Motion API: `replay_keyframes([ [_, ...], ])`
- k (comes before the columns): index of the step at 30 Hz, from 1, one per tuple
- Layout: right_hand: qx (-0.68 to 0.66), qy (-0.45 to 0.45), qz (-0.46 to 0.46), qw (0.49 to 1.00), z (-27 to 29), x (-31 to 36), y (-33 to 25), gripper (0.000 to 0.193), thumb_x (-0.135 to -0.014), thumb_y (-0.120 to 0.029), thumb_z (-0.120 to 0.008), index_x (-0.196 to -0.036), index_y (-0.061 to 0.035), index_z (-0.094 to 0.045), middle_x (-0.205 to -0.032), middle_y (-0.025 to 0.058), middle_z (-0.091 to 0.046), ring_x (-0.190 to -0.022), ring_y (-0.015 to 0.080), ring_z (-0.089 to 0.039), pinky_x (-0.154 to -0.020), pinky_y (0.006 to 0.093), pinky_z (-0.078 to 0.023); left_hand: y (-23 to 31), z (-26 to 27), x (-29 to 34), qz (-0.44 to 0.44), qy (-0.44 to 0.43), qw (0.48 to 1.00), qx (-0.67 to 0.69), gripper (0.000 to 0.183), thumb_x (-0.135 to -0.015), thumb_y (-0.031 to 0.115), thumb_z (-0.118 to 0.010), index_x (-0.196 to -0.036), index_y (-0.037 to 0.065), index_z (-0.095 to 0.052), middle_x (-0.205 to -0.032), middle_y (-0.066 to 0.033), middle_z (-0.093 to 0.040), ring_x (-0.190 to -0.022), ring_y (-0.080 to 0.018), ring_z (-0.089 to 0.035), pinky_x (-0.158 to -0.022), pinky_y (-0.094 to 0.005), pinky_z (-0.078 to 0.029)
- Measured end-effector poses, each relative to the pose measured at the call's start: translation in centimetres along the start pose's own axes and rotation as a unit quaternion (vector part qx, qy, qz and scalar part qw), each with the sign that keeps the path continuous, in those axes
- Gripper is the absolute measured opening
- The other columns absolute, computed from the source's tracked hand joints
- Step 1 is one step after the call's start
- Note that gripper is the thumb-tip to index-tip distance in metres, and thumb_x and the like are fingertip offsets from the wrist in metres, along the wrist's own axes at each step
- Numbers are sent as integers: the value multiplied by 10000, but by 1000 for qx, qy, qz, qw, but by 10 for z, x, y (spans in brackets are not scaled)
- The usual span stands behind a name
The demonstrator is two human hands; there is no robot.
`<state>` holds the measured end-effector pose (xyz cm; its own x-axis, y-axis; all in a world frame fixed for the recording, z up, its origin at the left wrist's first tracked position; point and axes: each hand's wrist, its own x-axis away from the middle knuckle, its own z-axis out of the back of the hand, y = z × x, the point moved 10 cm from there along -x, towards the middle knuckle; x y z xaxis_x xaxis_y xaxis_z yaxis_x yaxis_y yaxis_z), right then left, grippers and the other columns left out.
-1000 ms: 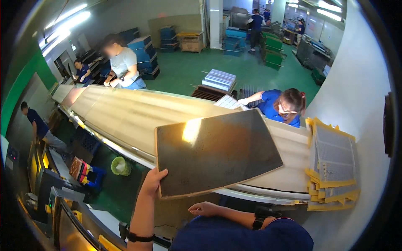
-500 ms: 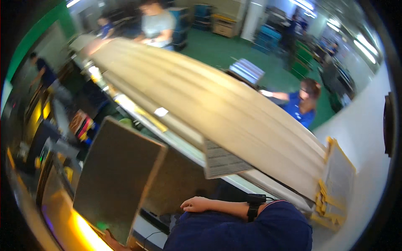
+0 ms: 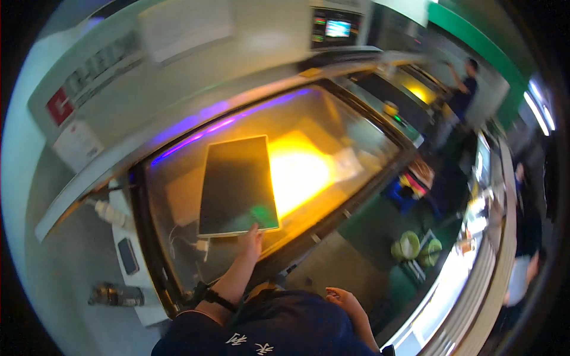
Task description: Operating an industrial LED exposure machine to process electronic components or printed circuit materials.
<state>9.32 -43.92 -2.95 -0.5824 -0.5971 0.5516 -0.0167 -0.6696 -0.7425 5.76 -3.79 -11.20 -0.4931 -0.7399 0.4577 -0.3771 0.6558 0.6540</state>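
Pinching dark panel [image 3: 234, 184] at lower edge with left hand [image 3: 252, 240], over glass table [image 3: 350, 133] lit yellow; cannot tell whether touching. Holding right hand [image 3: 344, 298] near waist, with fingers half-curled; cannot tell contents.

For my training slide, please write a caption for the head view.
Left hand grips a dark panel at a glowing table, right hand apart.

Wide fisheye from the head; facing downward.
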Motion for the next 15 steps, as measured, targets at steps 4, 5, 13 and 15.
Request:
replay_keyframes([
  [4,204,-56,75,975,31,-63,-108,430,-918,-292,-621,-1308,-115,-581,-1231,159,-639,-1128,309,-614,-977,389,-463,21,4,-17,-21,-17,999,28,229,-890,92,-678,-1093,79,-571,-1037,-65,-595,-947,-227,-618,-773,-376,-564],
  [5,199,-48,96,974,41,-77,-135,419,-906,-259,-639,-1291,-101,-591,-1220,173,-640,-1109,297,-621,-968,377,-470,16,-6,-13,57,-22,997,46,212,-916,125,-646,-1107,68,-572,-1076,-87,-600,-921,-236,-638,-760,-377,-572],
  [13,269,292,563,725,179,3,-441,457,-836,-192,-696,-1266,-91,-580,-1377,158,-524,-1292,360,-472,-1067,481,-365,97,-72,63,-346,-16,434,-832,604,-957,495,-491,-1450,159,-403,-1547,-90,-313,-1382,-376,-353,-1090,-653,-252],
  [15,244,353,622,655,207,41,-505,502,-809,-159,-701,-1287,-86,-570,-1374,153,-529,-1271,336,-495,-1070,454,-365,90,-27,30,-281,2,454,-846,641,-955,540,-445,-1483,189,-346,-1575,-74,-242,-1424,-385,-222,-1105,-665,-129],
])
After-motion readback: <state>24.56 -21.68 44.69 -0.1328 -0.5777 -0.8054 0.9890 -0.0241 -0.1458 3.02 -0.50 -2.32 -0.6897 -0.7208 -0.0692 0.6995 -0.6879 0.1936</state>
